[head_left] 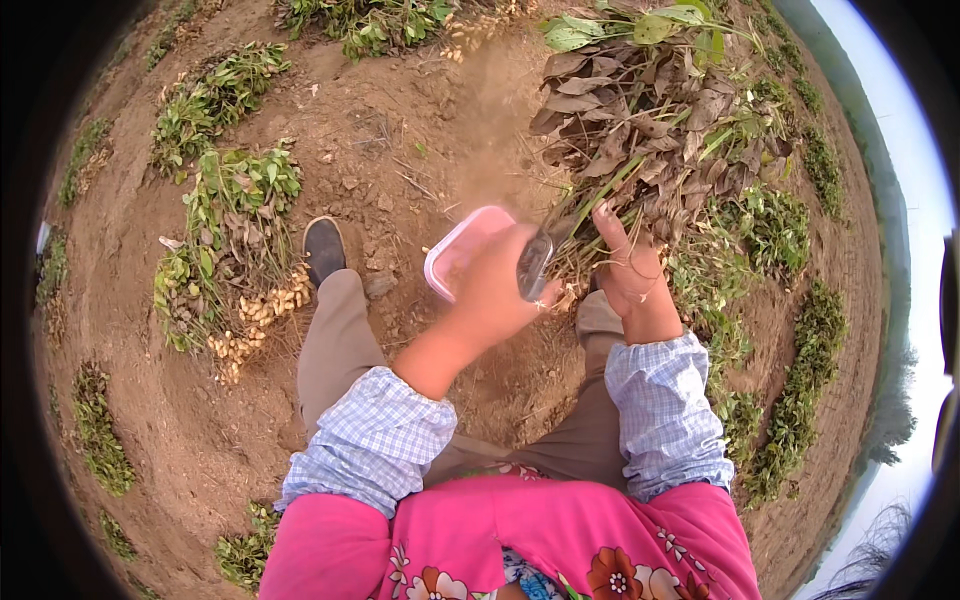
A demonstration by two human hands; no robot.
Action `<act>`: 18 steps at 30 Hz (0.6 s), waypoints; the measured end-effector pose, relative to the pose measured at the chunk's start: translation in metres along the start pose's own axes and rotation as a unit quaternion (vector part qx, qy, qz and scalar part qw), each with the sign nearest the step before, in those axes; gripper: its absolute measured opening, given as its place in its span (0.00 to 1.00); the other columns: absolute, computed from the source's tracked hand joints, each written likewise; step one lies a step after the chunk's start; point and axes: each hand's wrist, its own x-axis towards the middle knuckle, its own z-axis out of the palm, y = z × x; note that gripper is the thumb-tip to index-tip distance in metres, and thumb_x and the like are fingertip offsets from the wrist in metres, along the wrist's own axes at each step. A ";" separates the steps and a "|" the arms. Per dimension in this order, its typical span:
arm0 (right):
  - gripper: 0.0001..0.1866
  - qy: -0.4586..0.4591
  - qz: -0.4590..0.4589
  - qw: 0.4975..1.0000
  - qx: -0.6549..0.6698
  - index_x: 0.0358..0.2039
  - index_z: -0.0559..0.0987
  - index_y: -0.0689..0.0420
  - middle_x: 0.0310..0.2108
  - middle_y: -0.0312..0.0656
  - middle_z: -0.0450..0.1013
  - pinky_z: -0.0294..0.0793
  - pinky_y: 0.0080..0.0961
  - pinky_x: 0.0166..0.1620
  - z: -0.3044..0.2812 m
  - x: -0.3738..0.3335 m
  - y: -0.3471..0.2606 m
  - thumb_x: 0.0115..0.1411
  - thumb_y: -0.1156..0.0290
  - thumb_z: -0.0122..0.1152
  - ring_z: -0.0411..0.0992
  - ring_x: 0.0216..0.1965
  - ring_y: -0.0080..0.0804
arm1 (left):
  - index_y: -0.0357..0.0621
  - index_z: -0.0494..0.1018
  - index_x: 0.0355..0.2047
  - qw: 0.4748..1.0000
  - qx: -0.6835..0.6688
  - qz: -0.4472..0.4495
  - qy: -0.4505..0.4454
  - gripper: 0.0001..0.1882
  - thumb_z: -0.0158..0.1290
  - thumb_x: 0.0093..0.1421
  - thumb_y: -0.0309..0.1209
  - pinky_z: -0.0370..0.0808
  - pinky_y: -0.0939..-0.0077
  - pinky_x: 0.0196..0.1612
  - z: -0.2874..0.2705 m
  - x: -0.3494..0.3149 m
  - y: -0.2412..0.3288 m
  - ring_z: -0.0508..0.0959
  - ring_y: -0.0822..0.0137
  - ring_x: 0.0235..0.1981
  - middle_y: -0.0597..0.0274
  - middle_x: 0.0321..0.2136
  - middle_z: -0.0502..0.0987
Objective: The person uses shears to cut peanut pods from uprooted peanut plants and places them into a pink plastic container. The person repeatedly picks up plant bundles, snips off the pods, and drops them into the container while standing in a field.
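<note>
Many leafy plants (645,135) sit clasped in the right hand (636,280); the left hand's (490,282) grip I cannot tell.

- So we've got bare brown soil (190,425) under everything, with bits of dry stalk (412,182) scattered about.
- On the left, a leafy heap (235,205) lies with pale pods (262,312) at its lower end.
- We spot another green clump (212,100) just above that.
- Small greyish stone (380,285) near the middle.
- Right side: a green row (808,385), but we honestly can't tell if it's lying or rooted.
</note>
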 end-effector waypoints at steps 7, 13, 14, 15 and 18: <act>0.22 -0.028 0.037 0.997 0.064 0.51 0.70 0.56 0.46 0.39 0.72 0.70 0.39 0.52 -0.016 -0.002 0.012 0.60 0.60 0.62 0.71 0.46 0.35 | 0.40 0.69 0.40 0.981 0.160 0.105 0.033 0.22 0.62 0.42 0.27 0.68 0.57 0.44 0.018 -0.003 -0.002 0.72 0.49 0.38 0.53 0.33 0.72; 0.22 -0.005 0.060 0.995 0.078 0.45 0.73 0.56 0.39 0.39 0.74 0.73 0.35 0.46 -0.017 0.003 0.005 0.55 0.59 0.67 0.73 0.40 0.33 | 0.39 0.67 0.42 0.989 0.094 0.108 0.033 0.24 0.62 0.44 0.26 0.68 0.58 0.41 0.025 -0.005 0.000 0.72 0.49 0.36 0.52 0.33 0.71; 0.21 -0.006 0.071 0.994 0.081 0.43 0.74 0.57 0.37 0.39 0.74 0.74 0.34 0.45 -0.015 0.004 0.002 0.55 0.59 0.67 0.73 0.38 0.33 | 0.39 0.67 0.43 0.993 0.074 0.093 0.014 0.24 0.62 0.44 0.26 0.69 0.59 0.40 0.022 -0.005 0.002 0.72 0.49 0.35 0.51 0.33 0.70; 0.19 -0.011 0.082 0.995 0.063 0.41 0.75 0.57 0.35 0.39 0.75 0.74 0.33 0.43 -0.015 0.006 0.000 0.55 0.60 0.68 0.74 0.36 0.32 | 0.39 0.67 0.43 0.996 0.054 0.078 -0.006 0.24 0.62 0.44 0.26 0.69 0.60 0.40 0.019 -0.005 0.003 0.72 0.49 0.35 0.51 0.33 0.70; 0.13 -0.019 0.087 0.996 0.020 0.36 0.77 0.59 0.31 0.39 0.76 0.77 0.28 0.38 -0.015 0.013 0.000 0.54 0.65 0.67 0.75 0.31 0.32 | 0.38 0.66 0.45 0.999 0.026 0.019 -0.044 0.23 0.61 0.49 0.24 0.71 0.65 0.42 0.010 -0.005 0.002 0.73 0.56 0.36 0.54 0.36 0.72</act>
